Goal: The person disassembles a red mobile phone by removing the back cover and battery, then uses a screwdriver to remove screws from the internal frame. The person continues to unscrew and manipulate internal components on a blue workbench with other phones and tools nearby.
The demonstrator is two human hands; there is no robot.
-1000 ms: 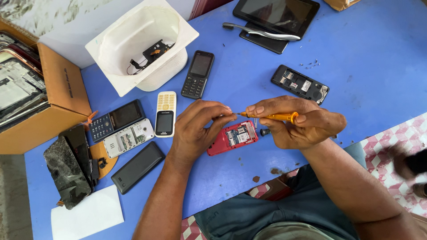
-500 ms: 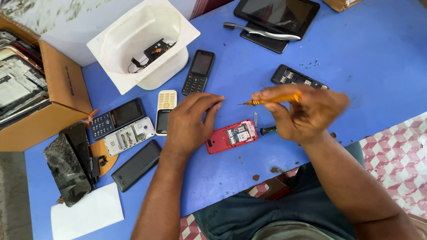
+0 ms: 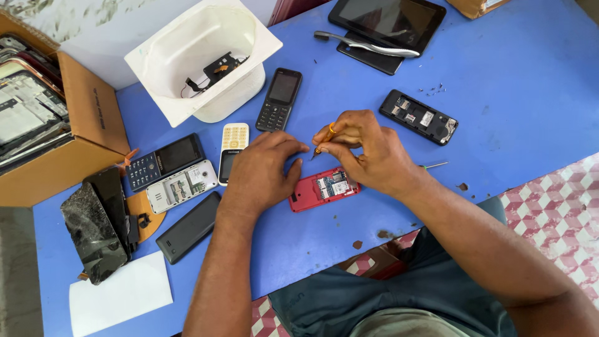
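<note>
On blue table, red phone under both hands, right hand pinching orange screwdriver, left hand steadying.

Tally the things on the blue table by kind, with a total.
Keypad phones, whole or opened: 7
Smartphones: 2
Tablets: 1
Screwdrivers: 1
White tubs: 1
Cardboard boxes: 1
Total: 13
</note>
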